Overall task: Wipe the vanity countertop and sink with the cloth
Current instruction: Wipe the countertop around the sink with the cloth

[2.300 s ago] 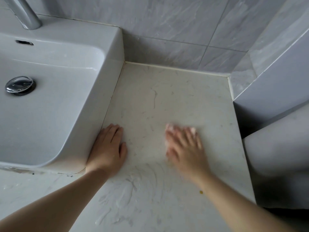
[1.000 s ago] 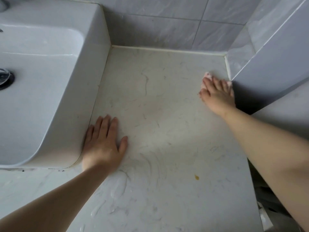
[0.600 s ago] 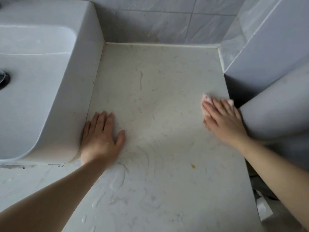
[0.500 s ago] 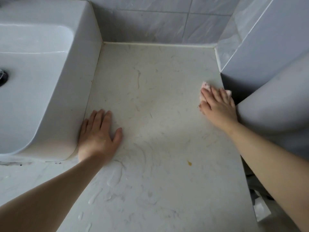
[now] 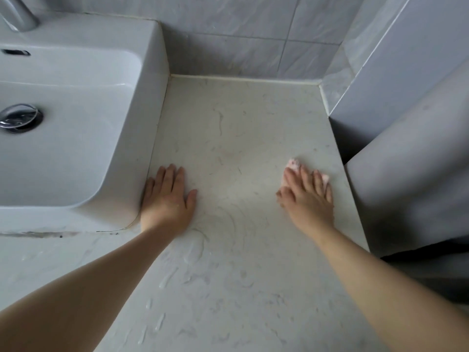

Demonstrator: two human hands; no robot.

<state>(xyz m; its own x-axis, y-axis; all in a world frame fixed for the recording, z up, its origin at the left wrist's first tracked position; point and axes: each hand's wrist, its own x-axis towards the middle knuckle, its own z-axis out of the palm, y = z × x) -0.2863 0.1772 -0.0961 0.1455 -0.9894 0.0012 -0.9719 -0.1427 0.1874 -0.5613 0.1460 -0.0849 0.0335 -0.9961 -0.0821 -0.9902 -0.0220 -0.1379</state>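
Note:
A pale marbled countertop (image 5: pixel 236 138) runs between a white sink (image 5: pixel 76 153) on the left and a grey wall on the right. My right hand (image 5: pixel 308 196) lies flat with straight fingers on a small pink cloth (image 5: pixel 293 165), pressing it onto the counter near the right edge; only the cloth's corners show past the fingertips. My left hand (image 5: pixel 166 199) rests flat on the counter, fingers straight, its edge against the sink's outer wall. Wet smears (image 5: pixel 193 250) streak the counter just below the left hand.
A chrome drain plug (image 5: pixel 20 118) sits in the sink bowl and the faucet base (image 5: pixel 19 13) stands at the top left. Grey tiles (image 5: pixel 241 39) back the counter. A grey rounded surface (image 5: pixel 411 179) rises beyond the counter's right edge.
My right hand has slid the cloth from the far right corner back toward me along the right edge. The left hand has stayed beside the sink.

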